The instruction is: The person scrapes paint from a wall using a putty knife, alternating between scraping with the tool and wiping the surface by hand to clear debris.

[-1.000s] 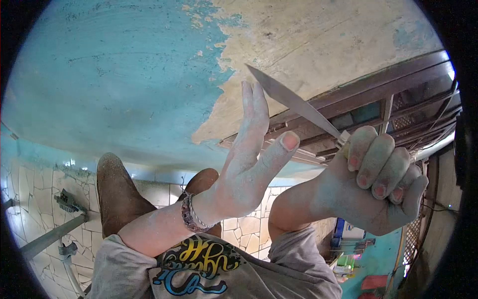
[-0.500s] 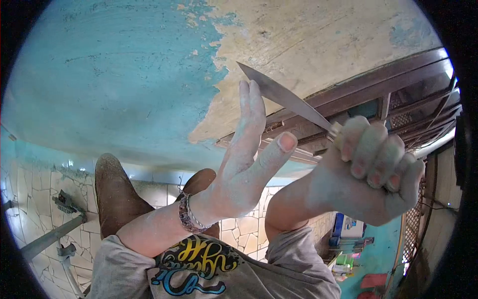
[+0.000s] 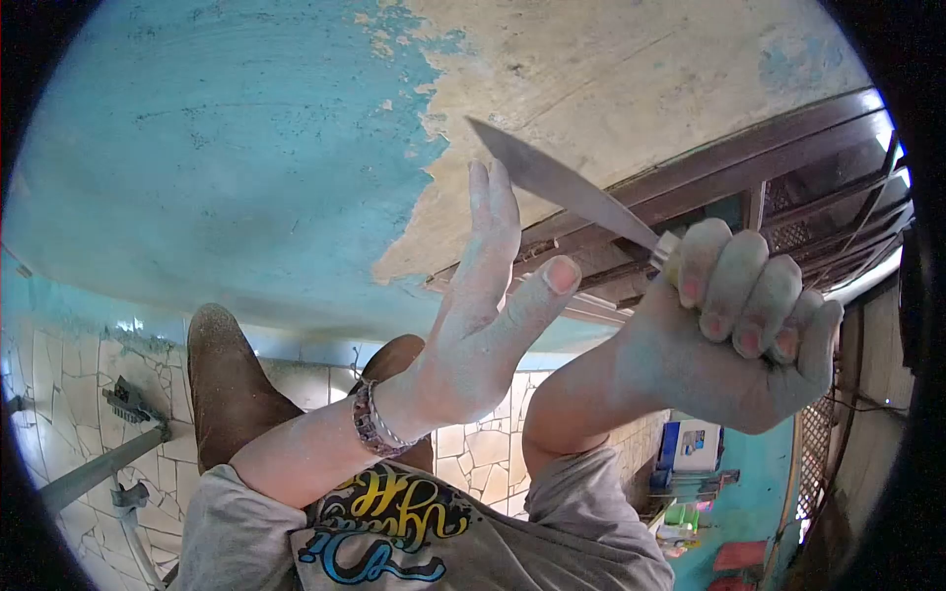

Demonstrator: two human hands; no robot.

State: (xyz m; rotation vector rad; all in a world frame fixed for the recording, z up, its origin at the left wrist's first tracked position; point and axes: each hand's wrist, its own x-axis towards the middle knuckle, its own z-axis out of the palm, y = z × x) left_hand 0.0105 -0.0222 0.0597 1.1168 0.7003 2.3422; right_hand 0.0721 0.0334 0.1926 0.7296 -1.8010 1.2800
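A long, pointed metal blade (image 3: 567, 187) slants up and left across the view, in front of the worn wall surface (image 3: 562, 69). My right hand (image 3: 744, 325), coated in pale dust, is wrapped round its short light handle, which is mostly hidden by the fingers. My left hand (image 3: 480, 315), also dusty, has its fingers stretched upward and its thumb out to the side. Its fingertips are at the lower edge of the blade near the pointed end; whether they touch it is hard to tell. Blue paint (image 3: 256, 148) meets the bare beige patch along a ragged edge.
Dark wooden slats (image 3: 690, 182) run along the right. Metal pipes (image 3: 103, 471) with clamps stand at the lower left above a stone-patterned floor (image 3: 59, 394). A blue and white container (image 3: 690, 445) and green and red items are at the lower right.
The blade and my right hand have shifted very slightly, with the blade's tip a touch higher and farther left. My left hand has moved slightly left, its fingers still stretched.
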